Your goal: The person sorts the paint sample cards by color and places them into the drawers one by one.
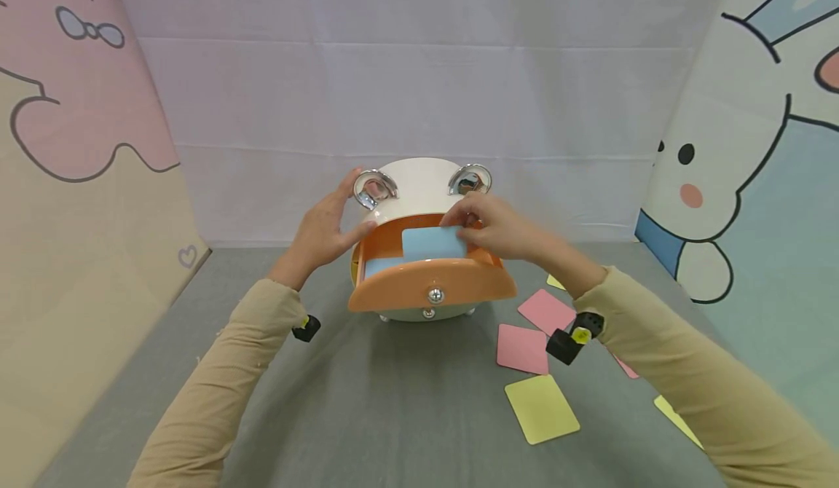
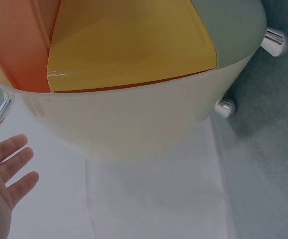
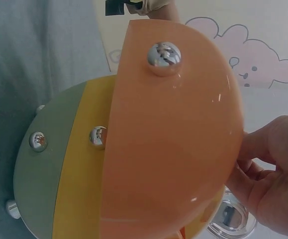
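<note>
A rounded white cabinet (image 1: 419,182) stands with its orange top drawer (image 1: 387,291) pulled out. One light-blue card (image 1: 429,244) is raised in the drawer, its right edge pinched between the thumb and fingers of my right hand (image 1: 501,229). More blue (image 1: 382,265) lies low at the drawer's left. My left hand (image 1: 321,231) is at the cabinet's left side, thumb by the drawer opening; its fingers are spread in the left wrist view. From the right wrist, the orange drawer front (image 3: 173,129) hides the card, with my right hand (image 3: 280,174) behind its edge.
Pink cards (image 1: 522,348) and yellow cards (image 1: 542,409) lie on the grey cloth (image 1: 393,415) to the right, some partly under my right forearm. Two silver rings (image 1: 375,188) top the cabinet. Closed yellow (image 2: 134,45) and green (image 2: 231,30) drawers are below the orange one.
</note>
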A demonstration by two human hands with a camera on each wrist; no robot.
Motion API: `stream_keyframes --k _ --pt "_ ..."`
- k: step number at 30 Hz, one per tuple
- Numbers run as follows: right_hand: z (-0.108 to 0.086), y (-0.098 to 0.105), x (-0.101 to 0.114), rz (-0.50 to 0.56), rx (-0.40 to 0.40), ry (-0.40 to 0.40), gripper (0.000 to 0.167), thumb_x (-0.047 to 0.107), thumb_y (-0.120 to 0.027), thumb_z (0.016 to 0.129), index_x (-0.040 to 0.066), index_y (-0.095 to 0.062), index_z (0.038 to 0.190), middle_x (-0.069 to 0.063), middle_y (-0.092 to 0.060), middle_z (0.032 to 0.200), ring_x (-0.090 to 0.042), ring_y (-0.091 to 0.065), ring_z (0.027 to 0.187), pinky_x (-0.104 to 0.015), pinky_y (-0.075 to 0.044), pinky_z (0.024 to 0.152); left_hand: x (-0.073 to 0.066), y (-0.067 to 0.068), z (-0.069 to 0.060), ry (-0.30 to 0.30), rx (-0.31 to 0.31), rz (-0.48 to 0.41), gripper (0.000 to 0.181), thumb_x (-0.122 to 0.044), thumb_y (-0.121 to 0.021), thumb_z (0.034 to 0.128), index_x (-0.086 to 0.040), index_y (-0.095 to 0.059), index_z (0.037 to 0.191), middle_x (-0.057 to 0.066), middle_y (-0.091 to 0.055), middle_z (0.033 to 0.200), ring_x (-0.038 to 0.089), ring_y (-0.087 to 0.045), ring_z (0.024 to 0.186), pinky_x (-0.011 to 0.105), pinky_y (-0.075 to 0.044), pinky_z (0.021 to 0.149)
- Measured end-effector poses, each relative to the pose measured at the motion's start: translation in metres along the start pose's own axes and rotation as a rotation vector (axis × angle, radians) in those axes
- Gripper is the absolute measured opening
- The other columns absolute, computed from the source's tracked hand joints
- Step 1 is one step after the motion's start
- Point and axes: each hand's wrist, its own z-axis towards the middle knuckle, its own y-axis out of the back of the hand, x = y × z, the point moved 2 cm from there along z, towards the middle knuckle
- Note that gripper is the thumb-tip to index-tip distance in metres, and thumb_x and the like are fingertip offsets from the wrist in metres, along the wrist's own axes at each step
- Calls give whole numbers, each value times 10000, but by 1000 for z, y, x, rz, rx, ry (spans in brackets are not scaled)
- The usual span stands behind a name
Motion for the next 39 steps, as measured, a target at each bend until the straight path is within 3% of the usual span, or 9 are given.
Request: stream_keyframes --k 6,13,30,39 --pt "1 -13 -1 57 21 -17 198 -71 -547 838 -27 -646 1004 -120 -549 913 -193 -565 666 -283 -508 637 0 0 0 -4 -8 -2 791 -374 -588 836 -201 -143 1467 177 -464 1326 333 -447 1192 527 -369 927" --pt "1 -20 -4 14 5 6 200 -60 -566 817 -21 -659 989 -96 -604 949 -195 -526 797 -288 -450 717 1 -1 -1 -12 -12 -1 793 -367 -594 834 -196 -146 1466 178 -470 1319 333 -452 1186 526 -372 924" --pt "1 -20 -6 15 12 2 216 -62 -582 800 -30 -664 997 -106 -613 947 -218 -560 831 -314 -476 742 3 -1 0 -16 -12 -2 784 -388 -579 843 -204 -140 1466 177 -472 1316 334 -452 1185 534 -368 922" --pt "-2 -9 -9 42 10 -1 252 -73 -588 804 -52 -626 1052 -160 -592 972 -244 -531 881 -367 -450 807 5 -1 0 -23 -15 -6 784 -401 -573 842 -200 -143 1465 181 -482 1304 339 -458 1174 538 -369 914"
